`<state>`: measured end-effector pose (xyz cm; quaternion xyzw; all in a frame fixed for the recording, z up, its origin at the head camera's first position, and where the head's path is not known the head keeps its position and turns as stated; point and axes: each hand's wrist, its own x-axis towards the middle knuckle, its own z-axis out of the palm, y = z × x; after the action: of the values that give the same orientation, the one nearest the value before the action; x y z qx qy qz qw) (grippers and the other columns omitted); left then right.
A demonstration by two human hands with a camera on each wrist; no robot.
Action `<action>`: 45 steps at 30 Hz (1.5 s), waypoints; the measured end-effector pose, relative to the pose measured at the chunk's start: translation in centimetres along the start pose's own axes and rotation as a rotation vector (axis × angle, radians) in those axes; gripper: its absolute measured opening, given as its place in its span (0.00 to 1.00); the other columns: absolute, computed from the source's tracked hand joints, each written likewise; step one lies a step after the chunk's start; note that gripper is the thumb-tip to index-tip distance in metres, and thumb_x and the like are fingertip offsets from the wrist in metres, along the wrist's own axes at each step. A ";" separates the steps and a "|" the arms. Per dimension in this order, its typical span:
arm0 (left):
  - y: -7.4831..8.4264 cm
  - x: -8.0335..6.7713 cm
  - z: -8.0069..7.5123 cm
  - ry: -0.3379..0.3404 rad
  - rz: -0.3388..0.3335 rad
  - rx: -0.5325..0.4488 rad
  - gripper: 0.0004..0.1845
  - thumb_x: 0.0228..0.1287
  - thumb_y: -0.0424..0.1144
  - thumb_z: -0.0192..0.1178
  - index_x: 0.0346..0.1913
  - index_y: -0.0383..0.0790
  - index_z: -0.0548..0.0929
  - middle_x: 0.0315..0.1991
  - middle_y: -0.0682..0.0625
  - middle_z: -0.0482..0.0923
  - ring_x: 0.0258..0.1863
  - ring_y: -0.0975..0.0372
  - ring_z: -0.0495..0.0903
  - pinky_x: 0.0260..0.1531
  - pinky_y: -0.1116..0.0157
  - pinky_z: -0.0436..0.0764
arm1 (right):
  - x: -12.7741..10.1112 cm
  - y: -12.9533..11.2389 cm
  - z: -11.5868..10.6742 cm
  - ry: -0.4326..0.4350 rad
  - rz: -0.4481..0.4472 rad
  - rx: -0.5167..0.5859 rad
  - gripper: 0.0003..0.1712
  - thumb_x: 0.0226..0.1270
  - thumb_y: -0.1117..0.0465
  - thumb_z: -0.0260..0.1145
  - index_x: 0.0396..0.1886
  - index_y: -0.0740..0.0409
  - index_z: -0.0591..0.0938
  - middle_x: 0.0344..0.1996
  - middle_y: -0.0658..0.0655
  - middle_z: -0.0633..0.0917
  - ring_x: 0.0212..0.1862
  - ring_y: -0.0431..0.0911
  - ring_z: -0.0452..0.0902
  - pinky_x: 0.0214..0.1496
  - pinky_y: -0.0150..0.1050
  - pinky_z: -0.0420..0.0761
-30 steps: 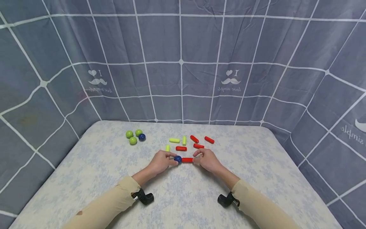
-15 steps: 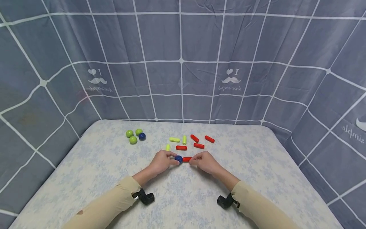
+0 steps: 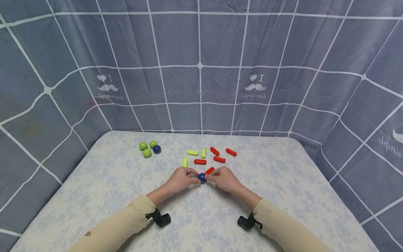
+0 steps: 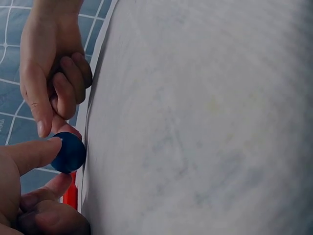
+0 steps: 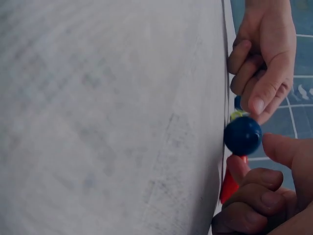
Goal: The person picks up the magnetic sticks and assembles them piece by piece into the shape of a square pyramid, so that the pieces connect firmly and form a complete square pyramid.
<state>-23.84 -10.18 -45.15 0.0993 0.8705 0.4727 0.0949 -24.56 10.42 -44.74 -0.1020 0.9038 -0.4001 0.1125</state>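
Note:
A glossy dark blue ball sits at the table's middle between both hands. Thumb and index finger of my left hand pinch it from the left, as the ball in the left wrist view shows. From the right, my right hand brings its thumb and index fingertip round the same ball, its other fingers curled in. Just behind the ball lies a short red rod, slanting up to the right, its near end hidden. The right index finger overlaps that rod in the right wrist view.
Beyond the hands lie several red rods and three yellow-green rods. Farther left, three green balls cluster with a second blue ball. A grey gridded curtain surrounds the patterned tablecloth.
My right hand has slid left from the red rod's outer end to the blue ball. The rod has swung from level to slanting, and the ball has shifted slightly right with my left hand.

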 end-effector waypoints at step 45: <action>-0.5 -1.0 -1.0 -0.083 -0.019 -0.052 0.10 0.58 0.39 0.61 0.42 0.45 0.85 0.13 0.54 0.66 0.09 0.66 0.61 0.11 0.69 0.63 | -0.3 -0.6 -0.1 -0.002 0.123 -0.010 0.14 0.54 0.45 0.67 0.25 0.49 0.86 0.14 0.49 0.74 0.20 0.44 0.67 0.20 0.34 0.63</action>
<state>-23.19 -11.54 -44.96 0.1082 0.8540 0.4899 0.1378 -24.23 10.20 -44.17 -0.0474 0.9102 -0.3878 0.1374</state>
